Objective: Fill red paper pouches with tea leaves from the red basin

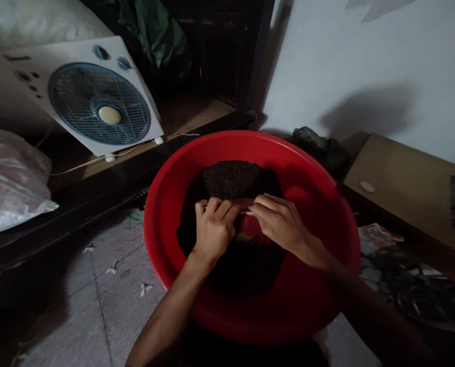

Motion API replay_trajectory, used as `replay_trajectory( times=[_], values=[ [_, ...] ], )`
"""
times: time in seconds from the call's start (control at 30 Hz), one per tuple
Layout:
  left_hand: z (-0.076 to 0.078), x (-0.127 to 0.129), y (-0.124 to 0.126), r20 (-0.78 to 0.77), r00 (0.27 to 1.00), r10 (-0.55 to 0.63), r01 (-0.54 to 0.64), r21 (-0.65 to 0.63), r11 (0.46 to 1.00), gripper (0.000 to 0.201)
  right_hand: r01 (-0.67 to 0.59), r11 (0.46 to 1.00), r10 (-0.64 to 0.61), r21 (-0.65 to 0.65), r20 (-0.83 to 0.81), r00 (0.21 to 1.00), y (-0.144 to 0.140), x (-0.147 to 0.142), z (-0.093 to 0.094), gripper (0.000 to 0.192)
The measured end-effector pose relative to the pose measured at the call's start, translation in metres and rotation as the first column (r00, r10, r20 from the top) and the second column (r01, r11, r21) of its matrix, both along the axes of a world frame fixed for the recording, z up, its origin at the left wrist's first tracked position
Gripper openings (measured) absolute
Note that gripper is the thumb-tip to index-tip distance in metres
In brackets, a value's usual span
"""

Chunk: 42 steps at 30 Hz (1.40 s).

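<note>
A thin pinkish piece (245, 203), apparently of soft plastic, is held between the two hands above the red basin (227, 144), over the dark granular material (231, 178) heaped inside. One edge is pinched in the grip of the left hand (215, 224), its fingers curled over with the knuckles up; the other side is pinched in the grip of the right hand (279, 219), between thumb and bent fingers. A short stretch is left exposed between them.

The work is judged to be in its midst: the material is gathered in the basin, and the piece is gripped at both sides but not yet set down. No finished item can be made out in the basin, so how much is done or left cannot be told.

The left fingertips are hidden behind the hand's own knuckles. Below the piece, a yellowish patch (246, 237) shows amid red, but whether it belongs to the piece cannot be settled. The near part of the heap is lost in shadow, and its edge is partly covered by the left hand. The right forearm is darkened, and the clutter (414, 285) beyond it is hard to identify.
</note>
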State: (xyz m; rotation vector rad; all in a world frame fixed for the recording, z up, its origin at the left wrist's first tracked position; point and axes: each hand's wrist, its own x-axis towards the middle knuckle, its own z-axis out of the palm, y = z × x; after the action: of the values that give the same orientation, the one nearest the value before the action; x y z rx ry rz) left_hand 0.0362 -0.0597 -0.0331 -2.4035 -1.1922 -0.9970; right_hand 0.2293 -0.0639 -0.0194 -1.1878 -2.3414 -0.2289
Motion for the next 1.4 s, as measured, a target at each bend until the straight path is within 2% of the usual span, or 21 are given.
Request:
replay_trajectory(
  times=[0.1, 0.23, 0.33, 0.47, 0.6, 0.67, 0.83, 0.9, 1.03, 1.13, 1.23, 1.4],
  values=[
    [0.002, 0.003, -0.002, -0.003, 1.000, -0.007, 0.007, -0.024, 1.000, 0.021, 0.027, 0.997, -0.026, 0.070, -0.025, 0.999, -0.003, -0.002, -0.005, 0.025],
    [0.000, 0.006, -0.004, 0.014, 1.000, -0.001, 0.001, 0.009, 1.000, 0.021, -0.023, 1.000, 0.023, 0.008, 0.050, 0.998, -0.007, -0.004, -0.001, 0.019],
    [-0.005, 0.006, -0.004, 0.022, 1.000, -0.013, 0.012, 0.013, 1.000, 0.023, -0.020, 1.000, 0.020, 0.005, 0.051, 0.999, -0.008, -0.008, -0.001, 0.025],
    [-0.007, 0.003, -0.002, -0.006, 0.999, -0.038, 0.038, -0.053, 0.998, 0.025, 0.032, 0.998, -0.033, 0.053, 0.011, 0.999, -0.006, -0.006, -0.003, 0.031],
    [-0.006, 0.002, -0.003, 0.003, 1.000, 0.017, -0.017, -0.084, 0.996, 0.028, 0.037, 0.999, -0.037, -0.038, 0.001, 0.999, -0.008, 0.006, 0.002, 0.018],
    [-0.005, 0.005, -0.006, 0.005, 0.999, 0.041, -0.041, -0.079, 0.996, 0.029, 0.051, 0.997, -0.051, -0.053, 0.000, 0.999, -0.011, 0.010, 0.002, 0.018],
    [-0.002, 0.013, -0.010, -0.027, 0.999, 0.043, -0.045, -0.104, 0.994, 0.026, 0.080, 0.995, -0.075, 0.063, -0.086, 0.993, -0.014, 0.008, -0.008, 0.028],
    [-0.002, 0.014, -0.010, -0.020, 0.999, 0.029, -0.031, -0.070, 0.997, 0.023, 0.054, 0.998, -0.051, 0.037, -0.085, 0.995, -0.014, 0.009, -0.009, 0.025],
    [-0.003, 0.012, -0.009, -0.044, 0.999, -0.011, 0.010, -0.025, 1.000, 0.022, -0.005, 0.993, 0.000, -0.120, -0.043, 0.999, -0.016, 0.014, -0.003, 0.017],
    [-0.002, 0.012, -0.008, -0.077, 0.995, -0.070, 0.067, -0.045, 0.997, 0.023, 0.044, 0.995, -0.050, -0.089, -0.062, 0.997, -0.015, 0.013, -0.002, 0.021],
    [0.000, 0.016, -0.008, -0.081, 0.995, -0.056, 0.050, -0.073, 0.996, 0.022, 0.087, 0.995, -0.091, -0.042, -0.125, 0.988, -0.013, 0.007, -0.004, 0.024],
    [-0.001, 0.022, -0.007, -0.112, 0.992, -0.053, 0.044, -0.086, 0.995, 0.018, 0.023, 0.994, -0.032, -0.109, -0.088, 0.996, -0.016, 0.003, -0.002, 0.017]
  ],
)
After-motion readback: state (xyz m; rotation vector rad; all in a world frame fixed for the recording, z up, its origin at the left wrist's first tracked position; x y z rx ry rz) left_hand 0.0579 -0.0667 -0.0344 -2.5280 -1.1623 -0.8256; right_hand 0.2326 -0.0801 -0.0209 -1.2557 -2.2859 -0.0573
